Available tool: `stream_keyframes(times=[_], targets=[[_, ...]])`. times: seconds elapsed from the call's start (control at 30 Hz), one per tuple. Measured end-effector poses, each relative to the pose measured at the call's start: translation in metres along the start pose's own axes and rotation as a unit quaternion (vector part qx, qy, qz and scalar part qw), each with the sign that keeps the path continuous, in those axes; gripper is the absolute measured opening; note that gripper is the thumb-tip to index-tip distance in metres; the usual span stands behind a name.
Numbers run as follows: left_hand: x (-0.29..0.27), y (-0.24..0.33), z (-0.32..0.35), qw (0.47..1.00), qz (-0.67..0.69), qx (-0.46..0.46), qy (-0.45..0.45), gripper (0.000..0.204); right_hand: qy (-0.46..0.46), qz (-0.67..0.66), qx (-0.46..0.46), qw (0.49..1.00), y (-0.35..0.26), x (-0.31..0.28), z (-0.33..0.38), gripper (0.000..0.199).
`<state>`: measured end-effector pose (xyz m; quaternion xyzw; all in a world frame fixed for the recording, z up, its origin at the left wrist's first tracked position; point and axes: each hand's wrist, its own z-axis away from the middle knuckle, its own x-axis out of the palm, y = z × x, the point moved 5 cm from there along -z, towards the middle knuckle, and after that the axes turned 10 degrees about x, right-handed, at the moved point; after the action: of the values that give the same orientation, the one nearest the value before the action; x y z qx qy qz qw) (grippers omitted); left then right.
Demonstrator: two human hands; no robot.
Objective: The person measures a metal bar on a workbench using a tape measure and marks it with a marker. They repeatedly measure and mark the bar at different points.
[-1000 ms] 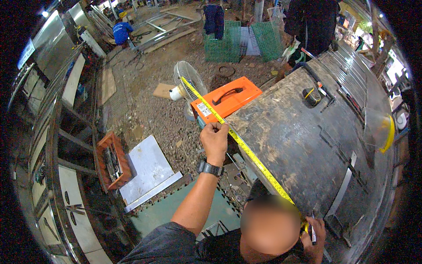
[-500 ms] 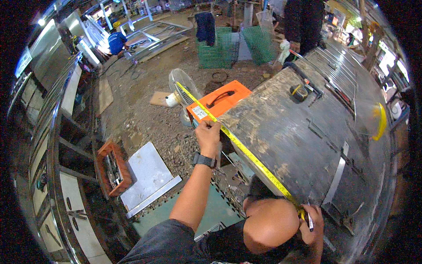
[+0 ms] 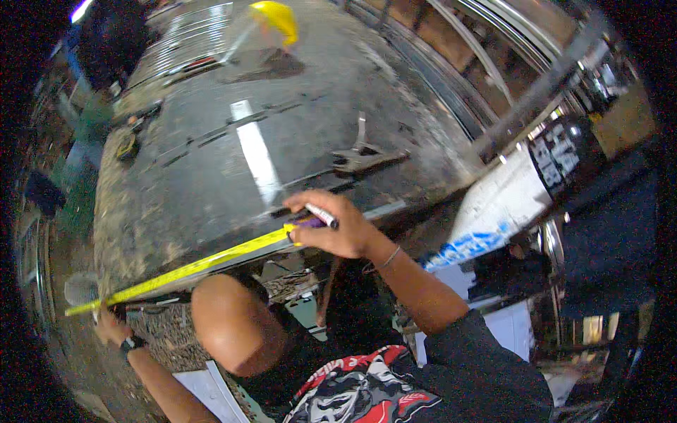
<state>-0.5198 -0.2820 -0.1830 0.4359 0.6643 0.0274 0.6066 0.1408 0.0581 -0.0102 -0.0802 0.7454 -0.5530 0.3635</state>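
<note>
A yellow measuring tape blade (image 3: pixel 201 266) is stretched along the near edge of a dark, worn metal worktable (image 3: pixel 204 183). My right hand (image 3: pixel 338 225) closes around the tape measure's case, which its fingers partly hide. A white marker pen with a black end (image 3: pixel 322 215) is also held in that hand. At the table's left corner, my left hand (image 3: pixel 113 328), with a dark watch at the wrist, is closed at the blade. The blade's end runs past those fingers and sticks out over the floor beside a fan (image 3: pixel 81 287).
On the table are a flat pale metal strip (image 3: pixel 255 151), locking clamp pliers (image 3: pixel 367 156), a second tape measure (image 3: pixel 127 148), a metal rack (image 3: pixel 187 42) and a yellow-topped face shield (image 3: pixel 276 20). A white panel with blue marks (image 3: pixel 493 208) stands at right.
My view has swung to the right, so the table now fills the upper middle. Both hands keep hold of the stretched tape; the orange box is out of clear sight.
</note>
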Motion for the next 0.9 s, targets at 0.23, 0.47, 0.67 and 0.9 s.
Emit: stream_keyframes(times=[0.23,0.47,0.67,0.9], targets=[[-0.008,-0.025,-0.031,0.974,-0.178,0.137,0.03,0.045,0.145,-0.123,0.201,0.961,0.074,-0.177,0.081,0.039],[-0.007,-0.011,-0.017,0.884,0.386,-0.232,0.124,0.035,0.204,-0.029,0.253,0.945,0.13,-0.249,0.12,0.034],[-0.021,0.001,-0.028,0.933,0.328,-0.136,0.061,0.029,0.209,0.011,0.238,0.948,0.15,-0.254,0.12,0.033],[-0.025,0.005,-0.03,0.912,0.363,-0.174,0.079,0.029,0.209,0.056,0.218,0.952,0.153,-0.257,0.115,0.031]])
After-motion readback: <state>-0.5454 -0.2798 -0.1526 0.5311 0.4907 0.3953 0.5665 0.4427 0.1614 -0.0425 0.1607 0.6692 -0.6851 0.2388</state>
